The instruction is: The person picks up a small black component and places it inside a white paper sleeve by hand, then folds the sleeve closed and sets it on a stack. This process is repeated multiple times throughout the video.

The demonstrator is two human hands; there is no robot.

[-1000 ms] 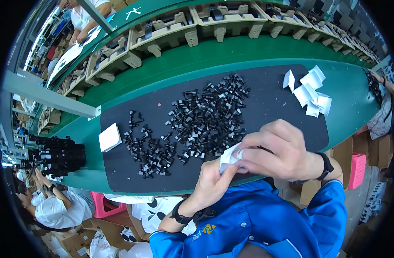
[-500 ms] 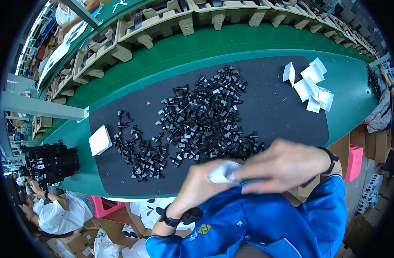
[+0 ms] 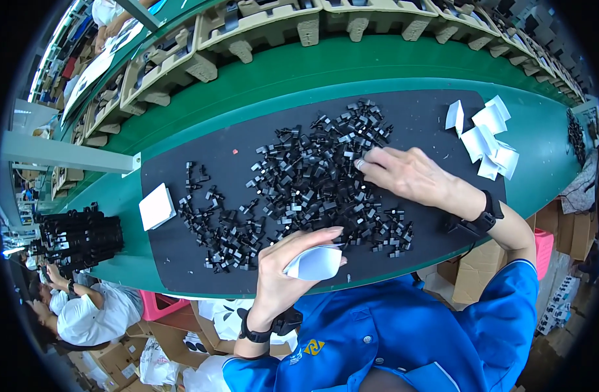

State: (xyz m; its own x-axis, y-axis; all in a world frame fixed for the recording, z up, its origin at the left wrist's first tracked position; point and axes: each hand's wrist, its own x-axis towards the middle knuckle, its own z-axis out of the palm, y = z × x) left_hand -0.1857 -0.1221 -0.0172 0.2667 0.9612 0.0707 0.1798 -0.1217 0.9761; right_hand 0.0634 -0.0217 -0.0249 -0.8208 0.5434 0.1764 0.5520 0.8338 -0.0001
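Observation:
My left hand (image 3: 273, 264) is closed around a folded white paper (image 3: 314, 263), curved open like a pocket, just above the mat's near edge. My right hand (image 3: 414, 175) reaches to the right side of a large heap of small black plastic parts (image 3: 306, 176). Its thumb and fingers are pinched together at the heap, and whatever lies between them is hidden. Left of the heap is a smaller scatter of the same black parts (image 3: 224, 235). All of these parts lie on a dark mat (image 3: 427, 111).
Several folded white papers (image 3: 485, 144) lie at the mat's right end, and a flat white paper stack (image 3: 157, 208) at its left. Moulded trays (image 3: 247, 31) line the far side. A metal post (image 3: 71, 153) and bundled black items (image 3: 80, 240) stand left, near another person (image 3: 94, 317).
My right hand has left the paper and moved up and away to the heap. My left hand keeps the paper and has shifted slightly left. The view has shifted a little.

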